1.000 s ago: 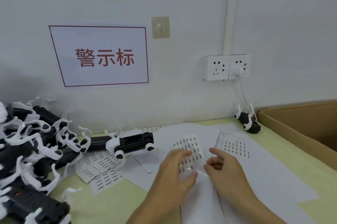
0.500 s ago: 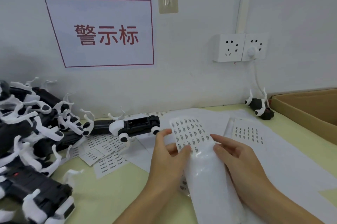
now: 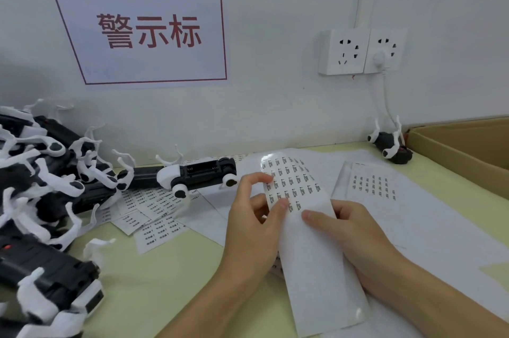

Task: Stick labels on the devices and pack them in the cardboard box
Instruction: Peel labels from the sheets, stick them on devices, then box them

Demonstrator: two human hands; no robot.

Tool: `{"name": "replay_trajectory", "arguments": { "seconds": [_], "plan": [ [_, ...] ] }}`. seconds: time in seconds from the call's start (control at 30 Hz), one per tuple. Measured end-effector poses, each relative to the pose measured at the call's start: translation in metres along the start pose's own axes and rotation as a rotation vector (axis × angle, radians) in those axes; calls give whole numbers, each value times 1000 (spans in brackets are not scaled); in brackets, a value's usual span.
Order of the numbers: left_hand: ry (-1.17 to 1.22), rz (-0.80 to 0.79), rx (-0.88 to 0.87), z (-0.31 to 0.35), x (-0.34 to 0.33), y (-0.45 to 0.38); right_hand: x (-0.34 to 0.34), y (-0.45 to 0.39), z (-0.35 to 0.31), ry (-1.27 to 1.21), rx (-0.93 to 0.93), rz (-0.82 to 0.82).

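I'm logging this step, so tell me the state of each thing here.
Label sheet: held up, many labels left.
Left hand: pinching the sheet.
Right hand: gripping the sheet.
Cardboard box: open.
Device: lying on table.
Right socket: plug in.

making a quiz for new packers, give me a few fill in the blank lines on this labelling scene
1. Both hands hold up a sheet of small ____.
2. The cardboard box stands at the table's ____ edge.
3. The pile of devices lies on the ____ side of the table.
4. The right wall socket has a ____ plug in it.

Missing words: labels; right; left; white
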State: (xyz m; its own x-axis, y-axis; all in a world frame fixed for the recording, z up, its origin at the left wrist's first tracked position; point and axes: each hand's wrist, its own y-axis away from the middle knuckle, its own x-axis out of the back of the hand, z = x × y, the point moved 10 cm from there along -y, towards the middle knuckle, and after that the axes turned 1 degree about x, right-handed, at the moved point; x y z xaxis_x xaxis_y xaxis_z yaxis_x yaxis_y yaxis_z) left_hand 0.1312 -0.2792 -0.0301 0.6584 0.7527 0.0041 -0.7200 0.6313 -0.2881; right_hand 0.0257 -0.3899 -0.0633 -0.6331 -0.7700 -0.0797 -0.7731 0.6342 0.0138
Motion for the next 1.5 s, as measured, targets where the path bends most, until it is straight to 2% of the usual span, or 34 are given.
{"name": "replay_trajectory", "arguments": {
  "seconds": [0.1, 0.2, 0.37, 0.53, 0.7, 1.0, 1.1, 1.3, 1.5],
  "plan": [
    [-128, 64, -108, 8, 3, 0, 4, 0, -1, 31, 18, 45],
    [-366, 157, -285, 26, 5, 8, 6, 1, -5, 67, 49, 75],
    [-648, 86, -479, 34, -18, 20, 3, 3, -8, 61, 77, 57],
    [-652, 48, -434, 32, -20, 16, 3, 5, -12, 67, 108, 64],
    [-714, 19, -457, 32, -25, 18, 4, 8, -16, 184, 188, 94],
    [-1074, -34, -575, 33, -42, 23, 0, 14, -32, 441, 308, 178],
    [-1005, -17, -535, 33, -37, 22, -3, 15, -32, 450, 305, 163],
    [-665, 4, -364, 25, -19, 11, -3, 12, -26, 369, 231, 128],
    [-583, 30, -414, 31, -17, 14, 2, 15, -26, 324, 222, 165]
  ]
}}
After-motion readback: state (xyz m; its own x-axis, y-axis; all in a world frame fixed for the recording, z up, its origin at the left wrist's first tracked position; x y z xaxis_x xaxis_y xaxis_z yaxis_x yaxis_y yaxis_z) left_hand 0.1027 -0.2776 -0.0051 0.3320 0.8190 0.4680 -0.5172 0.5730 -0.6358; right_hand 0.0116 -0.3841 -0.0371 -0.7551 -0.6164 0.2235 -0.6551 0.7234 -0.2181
